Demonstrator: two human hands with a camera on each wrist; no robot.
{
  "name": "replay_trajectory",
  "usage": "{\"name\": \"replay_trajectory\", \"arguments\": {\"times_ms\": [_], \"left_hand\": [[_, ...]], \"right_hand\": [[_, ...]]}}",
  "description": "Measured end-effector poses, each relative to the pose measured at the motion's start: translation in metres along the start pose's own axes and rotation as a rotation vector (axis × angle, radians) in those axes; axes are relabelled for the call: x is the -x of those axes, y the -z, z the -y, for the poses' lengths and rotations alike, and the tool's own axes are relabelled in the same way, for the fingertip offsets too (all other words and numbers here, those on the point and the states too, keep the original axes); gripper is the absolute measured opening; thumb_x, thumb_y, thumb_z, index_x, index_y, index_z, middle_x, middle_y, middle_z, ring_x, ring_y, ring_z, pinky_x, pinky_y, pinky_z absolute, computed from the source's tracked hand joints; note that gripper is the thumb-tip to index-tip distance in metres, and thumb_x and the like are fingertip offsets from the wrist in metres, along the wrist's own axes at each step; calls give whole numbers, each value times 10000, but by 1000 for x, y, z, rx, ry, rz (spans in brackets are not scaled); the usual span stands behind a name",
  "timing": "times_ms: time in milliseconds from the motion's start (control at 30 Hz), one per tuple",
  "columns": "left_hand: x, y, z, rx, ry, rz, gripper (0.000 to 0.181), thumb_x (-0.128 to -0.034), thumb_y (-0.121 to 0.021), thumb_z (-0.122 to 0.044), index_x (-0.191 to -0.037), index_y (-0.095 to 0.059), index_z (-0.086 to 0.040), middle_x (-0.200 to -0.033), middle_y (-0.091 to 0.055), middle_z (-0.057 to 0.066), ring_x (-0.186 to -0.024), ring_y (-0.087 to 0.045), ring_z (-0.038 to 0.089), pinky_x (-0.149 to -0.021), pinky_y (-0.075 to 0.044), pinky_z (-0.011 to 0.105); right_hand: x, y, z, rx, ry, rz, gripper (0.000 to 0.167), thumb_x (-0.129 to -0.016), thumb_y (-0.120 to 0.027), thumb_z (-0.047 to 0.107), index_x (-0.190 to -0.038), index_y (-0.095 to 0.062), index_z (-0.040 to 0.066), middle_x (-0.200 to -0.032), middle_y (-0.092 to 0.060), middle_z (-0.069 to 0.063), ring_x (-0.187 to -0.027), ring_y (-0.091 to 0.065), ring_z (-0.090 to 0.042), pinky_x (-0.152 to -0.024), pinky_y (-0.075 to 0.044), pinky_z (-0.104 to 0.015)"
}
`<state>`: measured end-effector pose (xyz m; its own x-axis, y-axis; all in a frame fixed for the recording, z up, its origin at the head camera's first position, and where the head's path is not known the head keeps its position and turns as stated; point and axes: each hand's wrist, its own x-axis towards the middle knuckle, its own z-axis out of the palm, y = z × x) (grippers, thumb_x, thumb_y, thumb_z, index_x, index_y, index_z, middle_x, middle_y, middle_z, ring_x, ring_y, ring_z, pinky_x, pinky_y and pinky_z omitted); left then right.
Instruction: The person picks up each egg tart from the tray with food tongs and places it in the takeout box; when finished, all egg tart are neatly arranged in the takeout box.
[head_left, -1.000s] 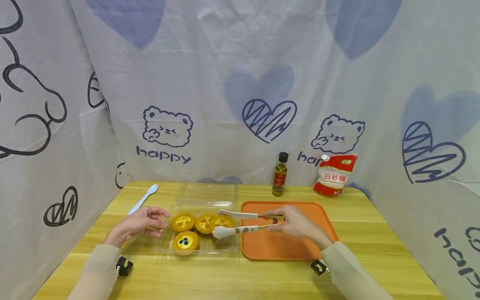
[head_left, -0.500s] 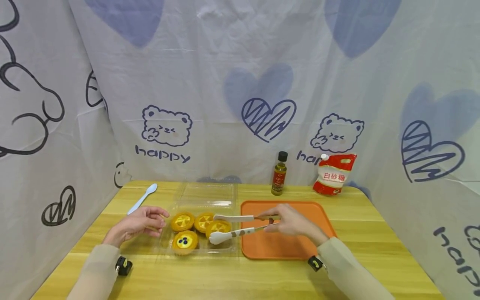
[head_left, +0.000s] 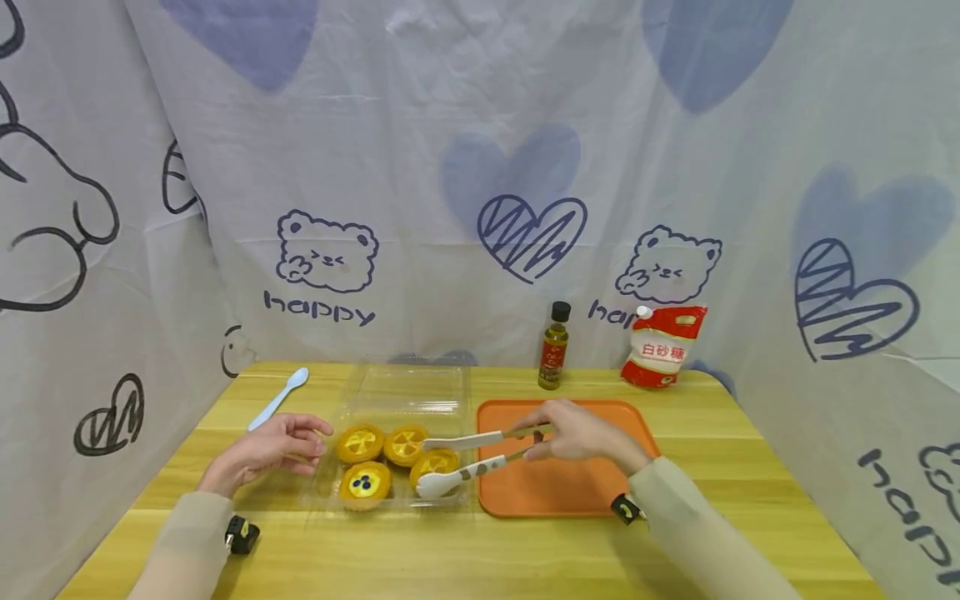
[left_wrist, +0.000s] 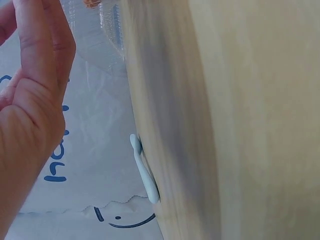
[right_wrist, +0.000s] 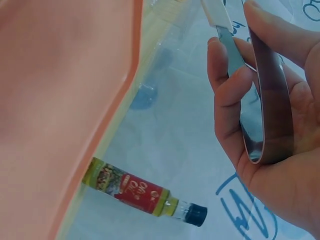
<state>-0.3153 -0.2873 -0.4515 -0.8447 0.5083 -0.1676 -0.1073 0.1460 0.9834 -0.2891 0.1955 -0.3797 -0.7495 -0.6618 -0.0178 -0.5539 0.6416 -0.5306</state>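
Note:
My right hand (head_left: 577, 433) holds tongs (head_left: 483, 467) with white, paw-like tips and metal arms. In the right wrist view, fingers and thumb curl round the bent metal end of the tongs. Their tips stand apart about the front-right tart (head_left: 441, 461) in a clear plastic container (head_left: 408, 390); whether they press on it I cannot tell. Two more fruit-topped tarts lie behind, and a tart with dark berries (head_left: 365, 484) is at front left. My left hand (head_left: 270, 452), fingers loosely bent, is beside the container's left side and holds nothing.
An orange tray (head_left: 555, 492) lies right of the container, under my right hand. Behind it stand an olive oil bottle (head_left: 553, 346) and a red-white bag (head_left: 663, 348). A pale blue spoon (head_left: 279, 398) lies at back left. Printed cloth hangs behind the table.
The right-hand tart has come toward the front of the container, off the tart beside it. The tongs have shifted forward with it and their tips spread wider. My left hand keeps its place.

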Motion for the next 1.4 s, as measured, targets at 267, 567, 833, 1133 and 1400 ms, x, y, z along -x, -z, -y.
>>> {"name": "replay_trajectory", "arguments": {"times_ms": [267, 567, 833, 1133, 1400], "left_hand": [[2, 0, 1, 6, -3, 11, 388, -936, -621, -27, -1268, -468, 102, -938, -667, 72, -802, -678, 175, -750, -629, 351], [-1, 0, -1, 1, 7, 12, 440, -934, -625, -27, -1292, -429, 137, -941, -669, 67, -807, -682, 182, -768, -627, 367], [-1, 1, -1, 6, -4, 14, 409, -932, -622, -15, -1275, -453, 130, -934, -671, 68, -798, -683, 180, -762, -628, 371], [1, 0, -1, 4, -9, 14, 411, -934, -628, -29, -1278, -457, 118, -943, -670, 66, -808, -685, 187, -762, -628, 366], [1, 0, -1, 3, -5, 11, 407, -934, -627, -28, -1276, -459, 113, -950, -668, 80, -810, -683, 191, -758, -628, 360]], "right_hand": [[-12, 1, 9, 45, 28, 40, 357, -858, -759, 217, -1210, -711, 182, -984, -711, 103, -733, -583, -137, -629, -507, -218], [-10, 4, 9, -3, -8, 47, 391, -852, -764, 175, -1233, -691, 122, -1145, -706, 31, -792, -613, -138, -709, -543, -261], [-12, 6, 5, 31, 15, 50, 387, -843, -776, 185, -1222, -702, 160, -1114, -716, 40, -742, -611, -154, -644, -516, -250], [-12, 2, 6, 17, 3, 33, 356, -849, -767, 170, -1201, -716, 168, -1126, -720, 27, -767, -611, -173, -655, -519, -245], [-5, -5, -6, -55, 2, 12, 360, -869, -752, 235, -1223, -703, 195, -1163, -709, 64, -955, -654, -159, -797, -558, -278]]}}
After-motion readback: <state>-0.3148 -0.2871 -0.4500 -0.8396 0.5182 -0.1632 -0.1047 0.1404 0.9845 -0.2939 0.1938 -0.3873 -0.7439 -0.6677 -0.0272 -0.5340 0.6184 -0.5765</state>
